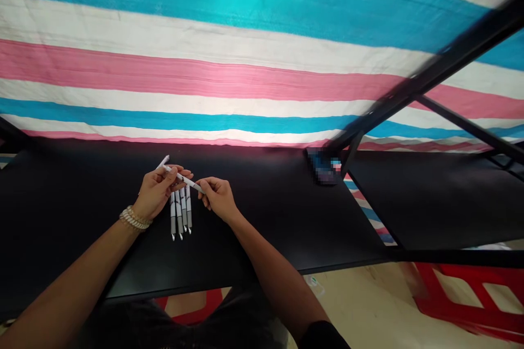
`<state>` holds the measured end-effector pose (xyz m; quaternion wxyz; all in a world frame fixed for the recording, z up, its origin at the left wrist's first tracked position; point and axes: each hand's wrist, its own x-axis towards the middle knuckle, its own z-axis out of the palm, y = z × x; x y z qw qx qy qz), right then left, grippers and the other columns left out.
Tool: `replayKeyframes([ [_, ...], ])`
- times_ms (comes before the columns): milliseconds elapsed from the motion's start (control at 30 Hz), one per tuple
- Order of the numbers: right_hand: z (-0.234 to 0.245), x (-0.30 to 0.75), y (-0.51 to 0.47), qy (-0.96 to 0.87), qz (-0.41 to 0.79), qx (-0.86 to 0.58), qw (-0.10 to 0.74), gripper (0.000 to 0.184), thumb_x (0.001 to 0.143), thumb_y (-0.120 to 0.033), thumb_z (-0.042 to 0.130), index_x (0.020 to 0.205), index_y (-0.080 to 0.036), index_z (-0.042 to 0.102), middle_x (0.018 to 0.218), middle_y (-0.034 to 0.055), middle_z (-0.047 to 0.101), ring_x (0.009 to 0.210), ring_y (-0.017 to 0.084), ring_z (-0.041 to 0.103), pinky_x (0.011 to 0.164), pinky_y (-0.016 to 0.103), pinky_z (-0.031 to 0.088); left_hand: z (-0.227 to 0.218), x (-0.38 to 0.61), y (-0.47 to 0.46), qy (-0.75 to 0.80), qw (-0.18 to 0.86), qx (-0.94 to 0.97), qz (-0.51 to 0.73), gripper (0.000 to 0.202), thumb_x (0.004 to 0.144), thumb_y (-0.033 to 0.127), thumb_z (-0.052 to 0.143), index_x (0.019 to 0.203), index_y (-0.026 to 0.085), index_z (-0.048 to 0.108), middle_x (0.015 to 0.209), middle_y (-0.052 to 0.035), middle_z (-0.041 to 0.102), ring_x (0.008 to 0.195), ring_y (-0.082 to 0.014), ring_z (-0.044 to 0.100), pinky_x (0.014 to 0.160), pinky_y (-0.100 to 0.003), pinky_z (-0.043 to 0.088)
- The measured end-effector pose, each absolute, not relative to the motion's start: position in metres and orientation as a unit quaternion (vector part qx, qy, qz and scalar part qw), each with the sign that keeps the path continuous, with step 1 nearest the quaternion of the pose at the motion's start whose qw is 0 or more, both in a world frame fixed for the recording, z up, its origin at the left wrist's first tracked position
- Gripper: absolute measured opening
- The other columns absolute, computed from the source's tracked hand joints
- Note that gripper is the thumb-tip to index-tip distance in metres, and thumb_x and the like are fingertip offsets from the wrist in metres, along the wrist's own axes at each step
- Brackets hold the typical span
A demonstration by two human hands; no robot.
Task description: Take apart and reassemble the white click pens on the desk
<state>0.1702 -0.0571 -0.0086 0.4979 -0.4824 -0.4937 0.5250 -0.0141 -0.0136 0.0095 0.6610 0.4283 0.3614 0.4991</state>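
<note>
Person is sitting at a black counter [61, 191]. A striped tarp [245, 65] is hanging behind it in bands of teal, white and pink.

Left side: the forearm is extending over the counter's near edge, wearing a beaded bracelet [134, 218] at the wrist. The left hand [158, 191] is curled shut on one end of a white pen [184, 179], thumb and fingertips pinching the barrel. A short white tip is showing above the knuckles; cannot tell whether it belongs to the same pen.

Centre: the pen is being held clear of the counter, slanting down to the right and bridging the gap between both hands. Below it, four more pens [180, 215] are lying on the counter side by side, close together, grey tips pointing toward the person. Their upper ends are sitting just beside the left hand's fingers.

The right hand [218, 199] is gripping the pen's lower end, fingers folded in, thumb and forefinger closing on the barrel. Its forearm is running back down toward the person's lap.

Right side: a small blurred object [325, 168] is sitting at the counter's far corner, too smeared to identify. A black bar [429, 71] is rising diagonally from there across the tarp. Lower right, a red stool [470, 294] is standing on the pale floor, well apart from the hands.
</note>
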Motion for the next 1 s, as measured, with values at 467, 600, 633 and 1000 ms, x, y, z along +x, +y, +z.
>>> replayKeyframes([
  [467,-0.006,0.17,-0.059,-0.514,0.394,-0.505,0.571,0.038,0.09,-0.045,0.065,0.12,-0.021,0.067,0.099,0.007,0.068,0.079,0.017,0.068,0.068,0.031,0.059,0.002,-0.008,-0.009,0.368,0.662,0.372,0.537,0.035,0.079,0.044,0.079,0.092,0.015,0.065,0.102,-0.0137,0.076,0.102,-0.0279,0.074,0.097,-0.046,0.057],
  [600,-0.008,0.172,-0.057,-0.543,0.375,-0.487,0.573,0.023,0.083,-0.038,0.075,0.099,-0.022,0.074,0.109,0.0087,0.067,0.098,0.021,0.068,0.082,0.034,0.059,0.0,-0.009,-0.008,0.356,0.673,0.363,0.537,0.034,0.08,0.043,0.079,0.092,0.015,0.065,0.106,-0.0139,0.076,0.105,-0.0276,0.073,0.097,-0.043,0.057],
  [633,-0.009,0.173,-0.056,-0.534,0.382,-0.485,0.578,0.025,0.082,-0.038,0.075,0.102,-0.023,0.074,0.109,0.0088,0.068,0.098,0.022,0.068,0.082,0.035,0.059,0.0,-0.009,-0.008,0.354,0.675,0.361,0.537,0.033,0.08,0.043,0.079,0.093,0.015,0.065,0.106,-0.0138,0.076,0.105,-0.0276,0.073,0.097,-0.043,0.056],
  [1000,-0.007,0.175,-0.054,-0.507,0.431,-0.474,0.576,0.024,0.083,-0.043,0.073,0.091,-0.02,0.073,0.091,0.007,0.071,0.078,0.018,0.068,0.07,0.034,0.058,-0.001,-0.008,-0.009,0.348,0.671,0.373,0.539,0.034,0.08,0.045,0.078,0.093,0.016,0.065,0.102,-0.0118,0.076,0.103,-0.0269,0.073,0.097,-0.045,0.056],
])
